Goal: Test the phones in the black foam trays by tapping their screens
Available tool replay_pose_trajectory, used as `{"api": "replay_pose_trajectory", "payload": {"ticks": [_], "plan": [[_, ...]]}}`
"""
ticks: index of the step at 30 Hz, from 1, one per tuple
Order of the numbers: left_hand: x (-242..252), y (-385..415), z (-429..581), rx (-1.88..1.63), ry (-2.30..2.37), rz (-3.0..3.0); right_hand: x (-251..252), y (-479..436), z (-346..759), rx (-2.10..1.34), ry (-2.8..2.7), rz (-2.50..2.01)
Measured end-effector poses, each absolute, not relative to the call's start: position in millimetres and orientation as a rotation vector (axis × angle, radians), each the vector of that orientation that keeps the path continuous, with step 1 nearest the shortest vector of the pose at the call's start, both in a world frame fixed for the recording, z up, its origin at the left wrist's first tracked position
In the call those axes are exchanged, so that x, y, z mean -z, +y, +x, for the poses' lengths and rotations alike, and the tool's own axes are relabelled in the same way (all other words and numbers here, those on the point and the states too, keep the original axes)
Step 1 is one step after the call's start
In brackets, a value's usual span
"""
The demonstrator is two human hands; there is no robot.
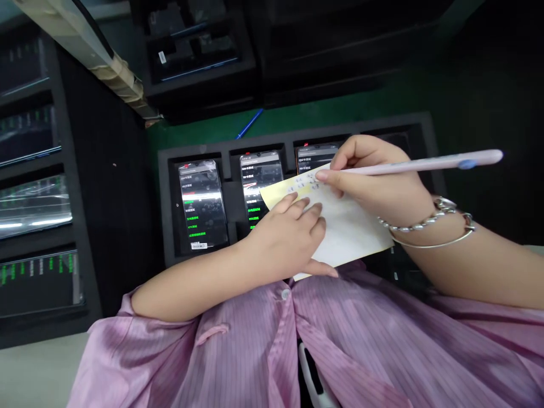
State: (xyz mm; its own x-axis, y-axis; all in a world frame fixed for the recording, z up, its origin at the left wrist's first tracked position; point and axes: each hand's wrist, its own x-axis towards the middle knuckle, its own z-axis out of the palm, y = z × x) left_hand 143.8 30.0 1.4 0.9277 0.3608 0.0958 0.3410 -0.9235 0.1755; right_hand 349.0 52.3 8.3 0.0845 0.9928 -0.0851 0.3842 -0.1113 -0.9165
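A pale pen [425,164] is pinched in my right hand [378,175], its tip down at the upper part of a sheet of paper [348,232]. Small handwritten marks stand near the paper's top edge. My left hand [293,229] lies flat on the left side of the sheet, fingers spread, steadying nothing else. Beneath the paper is a black foam tray [232,195] holding several smartphones. The left phone [202,204] shows in full, with white and green text lines. The middle phone [259,181] and the right phone [314,156] are partly covered by the paper and my hands.
More phones lie in a dark tray [80,187] at the left. Another black tray [204,76] sits at the back, beside a taped pole [114,71]. A blue pen [250,123] rests on the green surface [280,122] behind the front tray.
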Motion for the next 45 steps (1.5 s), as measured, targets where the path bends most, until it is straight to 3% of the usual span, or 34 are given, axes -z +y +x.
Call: {"api": "replay_pose_trajectory", "payload": {"ticks": [26,45], "plan": [[-12,21,140,-0.004,0.605,2.908,-2,47,340,-0.682,-1.709,-1.655],[-7,19,141,-0.089,0.620,2.918,-4,42,333,-0.857,-1.488,-1.753]]}}
